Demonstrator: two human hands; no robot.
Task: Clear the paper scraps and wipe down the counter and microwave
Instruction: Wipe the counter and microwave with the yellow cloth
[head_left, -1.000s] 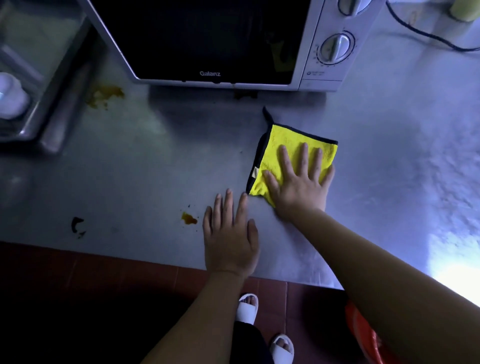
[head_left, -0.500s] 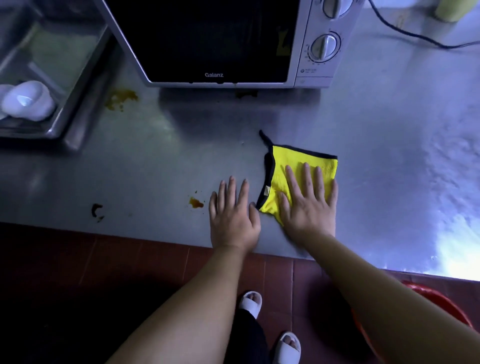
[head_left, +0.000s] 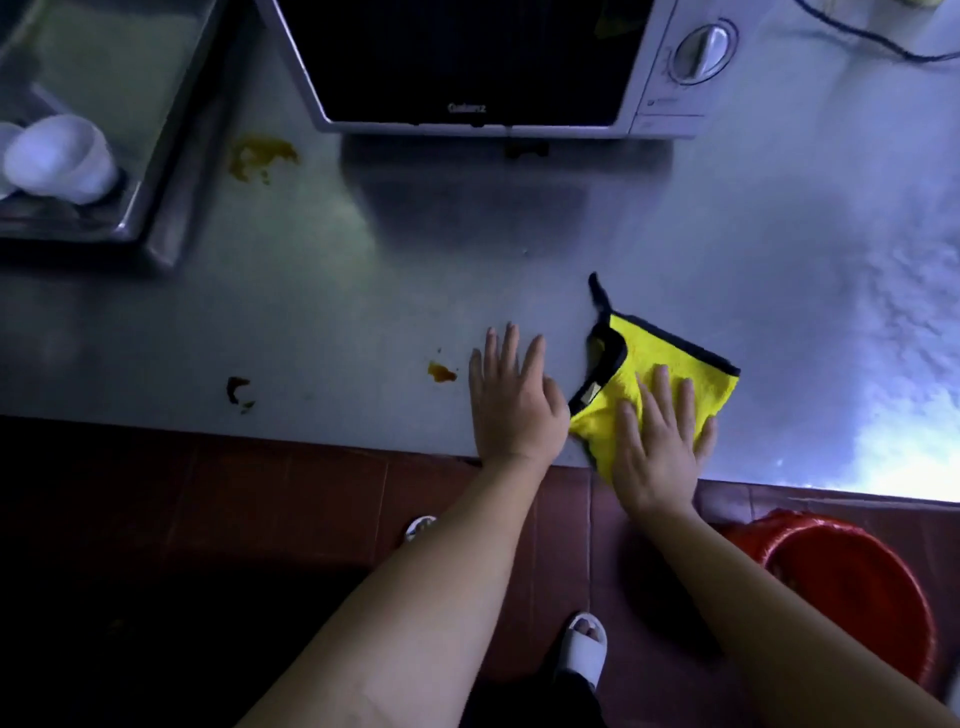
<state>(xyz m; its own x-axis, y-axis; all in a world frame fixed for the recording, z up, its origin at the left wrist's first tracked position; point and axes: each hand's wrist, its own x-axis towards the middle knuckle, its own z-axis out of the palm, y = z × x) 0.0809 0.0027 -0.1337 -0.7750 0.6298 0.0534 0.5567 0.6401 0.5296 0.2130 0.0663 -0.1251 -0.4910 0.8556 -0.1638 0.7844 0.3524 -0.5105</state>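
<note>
On the counter (head_left: 363, 291), a dark smear (head_left: 236, 389) at lower left, an orange stain (head_left: 260, 158) above it and a small orange spot (head_left: 441, 372) remain, so wiping looks unfinished. Mid-frame the left hand (head_left: 511, 402) lies flat, fingers straight. Right of it, the right hand (head_left: 657, 441) presses the yellow cloth (head_left: 670, 364) flat at the counter's edge.
</note>
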